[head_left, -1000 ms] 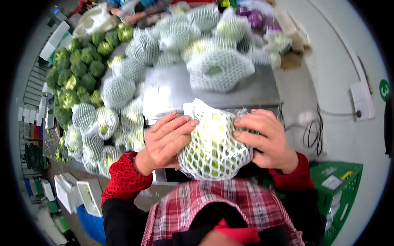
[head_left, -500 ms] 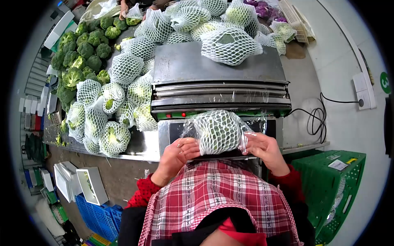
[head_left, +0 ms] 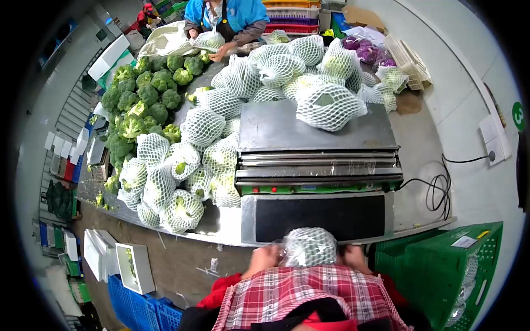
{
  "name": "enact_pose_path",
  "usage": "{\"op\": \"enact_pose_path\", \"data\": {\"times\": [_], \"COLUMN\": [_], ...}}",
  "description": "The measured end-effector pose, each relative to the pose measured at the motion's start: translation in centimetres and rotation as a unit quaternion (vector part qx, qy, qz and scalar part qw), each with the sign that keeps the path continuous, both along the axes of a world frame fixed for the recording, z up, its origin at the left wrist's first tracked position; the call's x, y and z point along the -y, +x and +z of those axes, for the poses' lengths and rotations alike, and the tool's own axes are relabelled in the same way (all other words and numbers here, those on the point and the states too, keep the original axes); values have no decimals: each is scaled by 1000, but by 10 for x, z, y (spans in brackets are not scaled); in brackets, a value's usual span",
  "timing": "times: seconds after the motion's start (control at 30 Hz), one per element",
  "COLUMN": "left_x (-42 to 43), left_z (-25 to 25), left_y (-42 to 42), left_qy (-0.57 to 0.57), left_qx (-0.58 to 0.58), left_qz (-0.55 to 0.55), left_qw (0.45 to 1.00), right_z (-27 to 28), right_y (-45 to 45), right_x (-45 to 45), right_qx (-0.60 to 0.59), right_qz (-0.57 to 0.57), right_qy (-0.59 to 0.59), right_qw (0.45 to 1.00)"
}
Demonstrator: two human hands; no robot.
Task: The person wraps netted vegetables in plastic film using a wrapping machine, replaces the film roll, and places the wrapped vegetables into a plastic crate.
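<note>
Close to my apron hangs a head of broccoli [head_left: 310, 246] in a white foam net, with clear plastic film drawn over it. At its left side my left hand [head_left: 264, 260] is closed on the gathered film. My right hand [head_left: 355, 258] is closed at the opposite side, where the film is harder to see and the fingers are partly hidden. Just beyond lies the black plate [head_left: 320, 217] of the film wrapping machine [head_left: 320, 174]. One netted broccoli [head_left: 330, 107] rests on the machine's metal top.
Netted broccoli [head_left: 203, 126] are piled left of and behind the machine. Bare broccoli [head_left: 146, 94] lie farther left. Across the table a co-worker in blue [head_left: 243, 16] handles a netted head. Green crates [head_left: 441, 265] stand at the right, near a black cable [head_left: 439, 187].
Both hands have drawn the wrapped broccoli off the machine's front, toward my body. My view has tilted up, bringing the co-worker into sight.
</note>
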State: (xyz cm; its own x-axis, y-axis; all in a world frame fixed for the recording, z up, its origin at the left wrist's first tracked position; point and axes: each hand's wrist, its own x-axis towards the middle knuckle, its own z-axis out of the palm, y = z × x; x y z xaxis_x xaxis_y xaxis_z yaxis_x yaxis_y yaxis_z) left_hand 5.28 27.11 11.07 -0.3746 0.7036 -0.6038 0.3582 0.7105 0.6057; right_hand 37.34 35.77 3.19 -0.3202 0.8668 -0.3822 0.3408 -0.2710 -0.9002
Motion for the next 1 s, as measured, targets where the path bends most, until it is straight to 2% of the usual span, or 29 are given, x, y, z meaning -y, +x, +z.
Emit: {"op": "enact_pose_path", "data": {"times": [0.03,0.07,0.1,0.17,0.23,0.3,0.33,0.37,0.4,0.43,0.47,0.5,0.53,0.57,0.6,0.63,0.7,0.77,0.83,0.87,0.9,0.97,1.0], "left_x": [-11,-10,-13,-18,-19,-18,-21,-37,-63,-85,-97,-100,-101,-92,-86,-85,-60,-64,-80,-92,-99,-111,-114], "left_z": [43,21,3,-4,-15,-14,-5,13,42,81,131,166,190,211,220,214,192,193,181,188,196,216,220], "left_y": [23,22,23,31,44,54,62,69,75,77,78,70,64,60,63,64,79,96,131,165,191,253,283], "left_qy": [52,4,12,51,113,252,356,486,617,708,754,724,610,512,401,383,266,195,265,295,291,329,320], "left_qx": [-125,-92,-94,-57,-10,9,3,-28,-70,-103,-124,-51,154,261,359,357,427,455,423,447,447,484,514], "left_qz": [-153,-201,-205,-259,-269,-214,-170,-137,-121,-122,-149,-299,-434,-499,-563,-587,-497,-430,-417,-439,-470,-523,-527], "left_qw": [979,975,974,963,956,944,919,863,774,687,628,619,645,649,627,618,707,755,759,721,703,620,596], "right_z": [-21,-30,-30,8,41,66,77,87,98,106,112,117,120,122,124,129,148,200,243,270,294,318,333], "right_y": [-9,-23,-17,-9,-5,-11,-18,-28,-38,-51,-65,-75,-86,-92,-92,-89,-51,13,42,57,70,113,148], "right_x": [11,19,23,26,27,33,35,36,36,33,31,31,32,32,32,31,36,48,84,94,101,109,118], "right_qx": [127,244,275,258,233,185,150,108,66,22,-23,-63,-101,-133,-159,-192,-271,-376,-291,-131,33,-7,45], "right_qz": [105,202,229,220,196,165,155,150,150,154,152,152,149,138,123,104,1,-183,-203,-190,-171,-231,-239], "right_qy": [63,138,115,49,10,3,7,11,17,25,30,32,31,29,24,15,-20,-82,166,294,397,386,422], "right_qw": [984,938,926,939,952,969,976,983,986,987,988,986,983,981,979,976,962,905,920,928,901,893,873]}}
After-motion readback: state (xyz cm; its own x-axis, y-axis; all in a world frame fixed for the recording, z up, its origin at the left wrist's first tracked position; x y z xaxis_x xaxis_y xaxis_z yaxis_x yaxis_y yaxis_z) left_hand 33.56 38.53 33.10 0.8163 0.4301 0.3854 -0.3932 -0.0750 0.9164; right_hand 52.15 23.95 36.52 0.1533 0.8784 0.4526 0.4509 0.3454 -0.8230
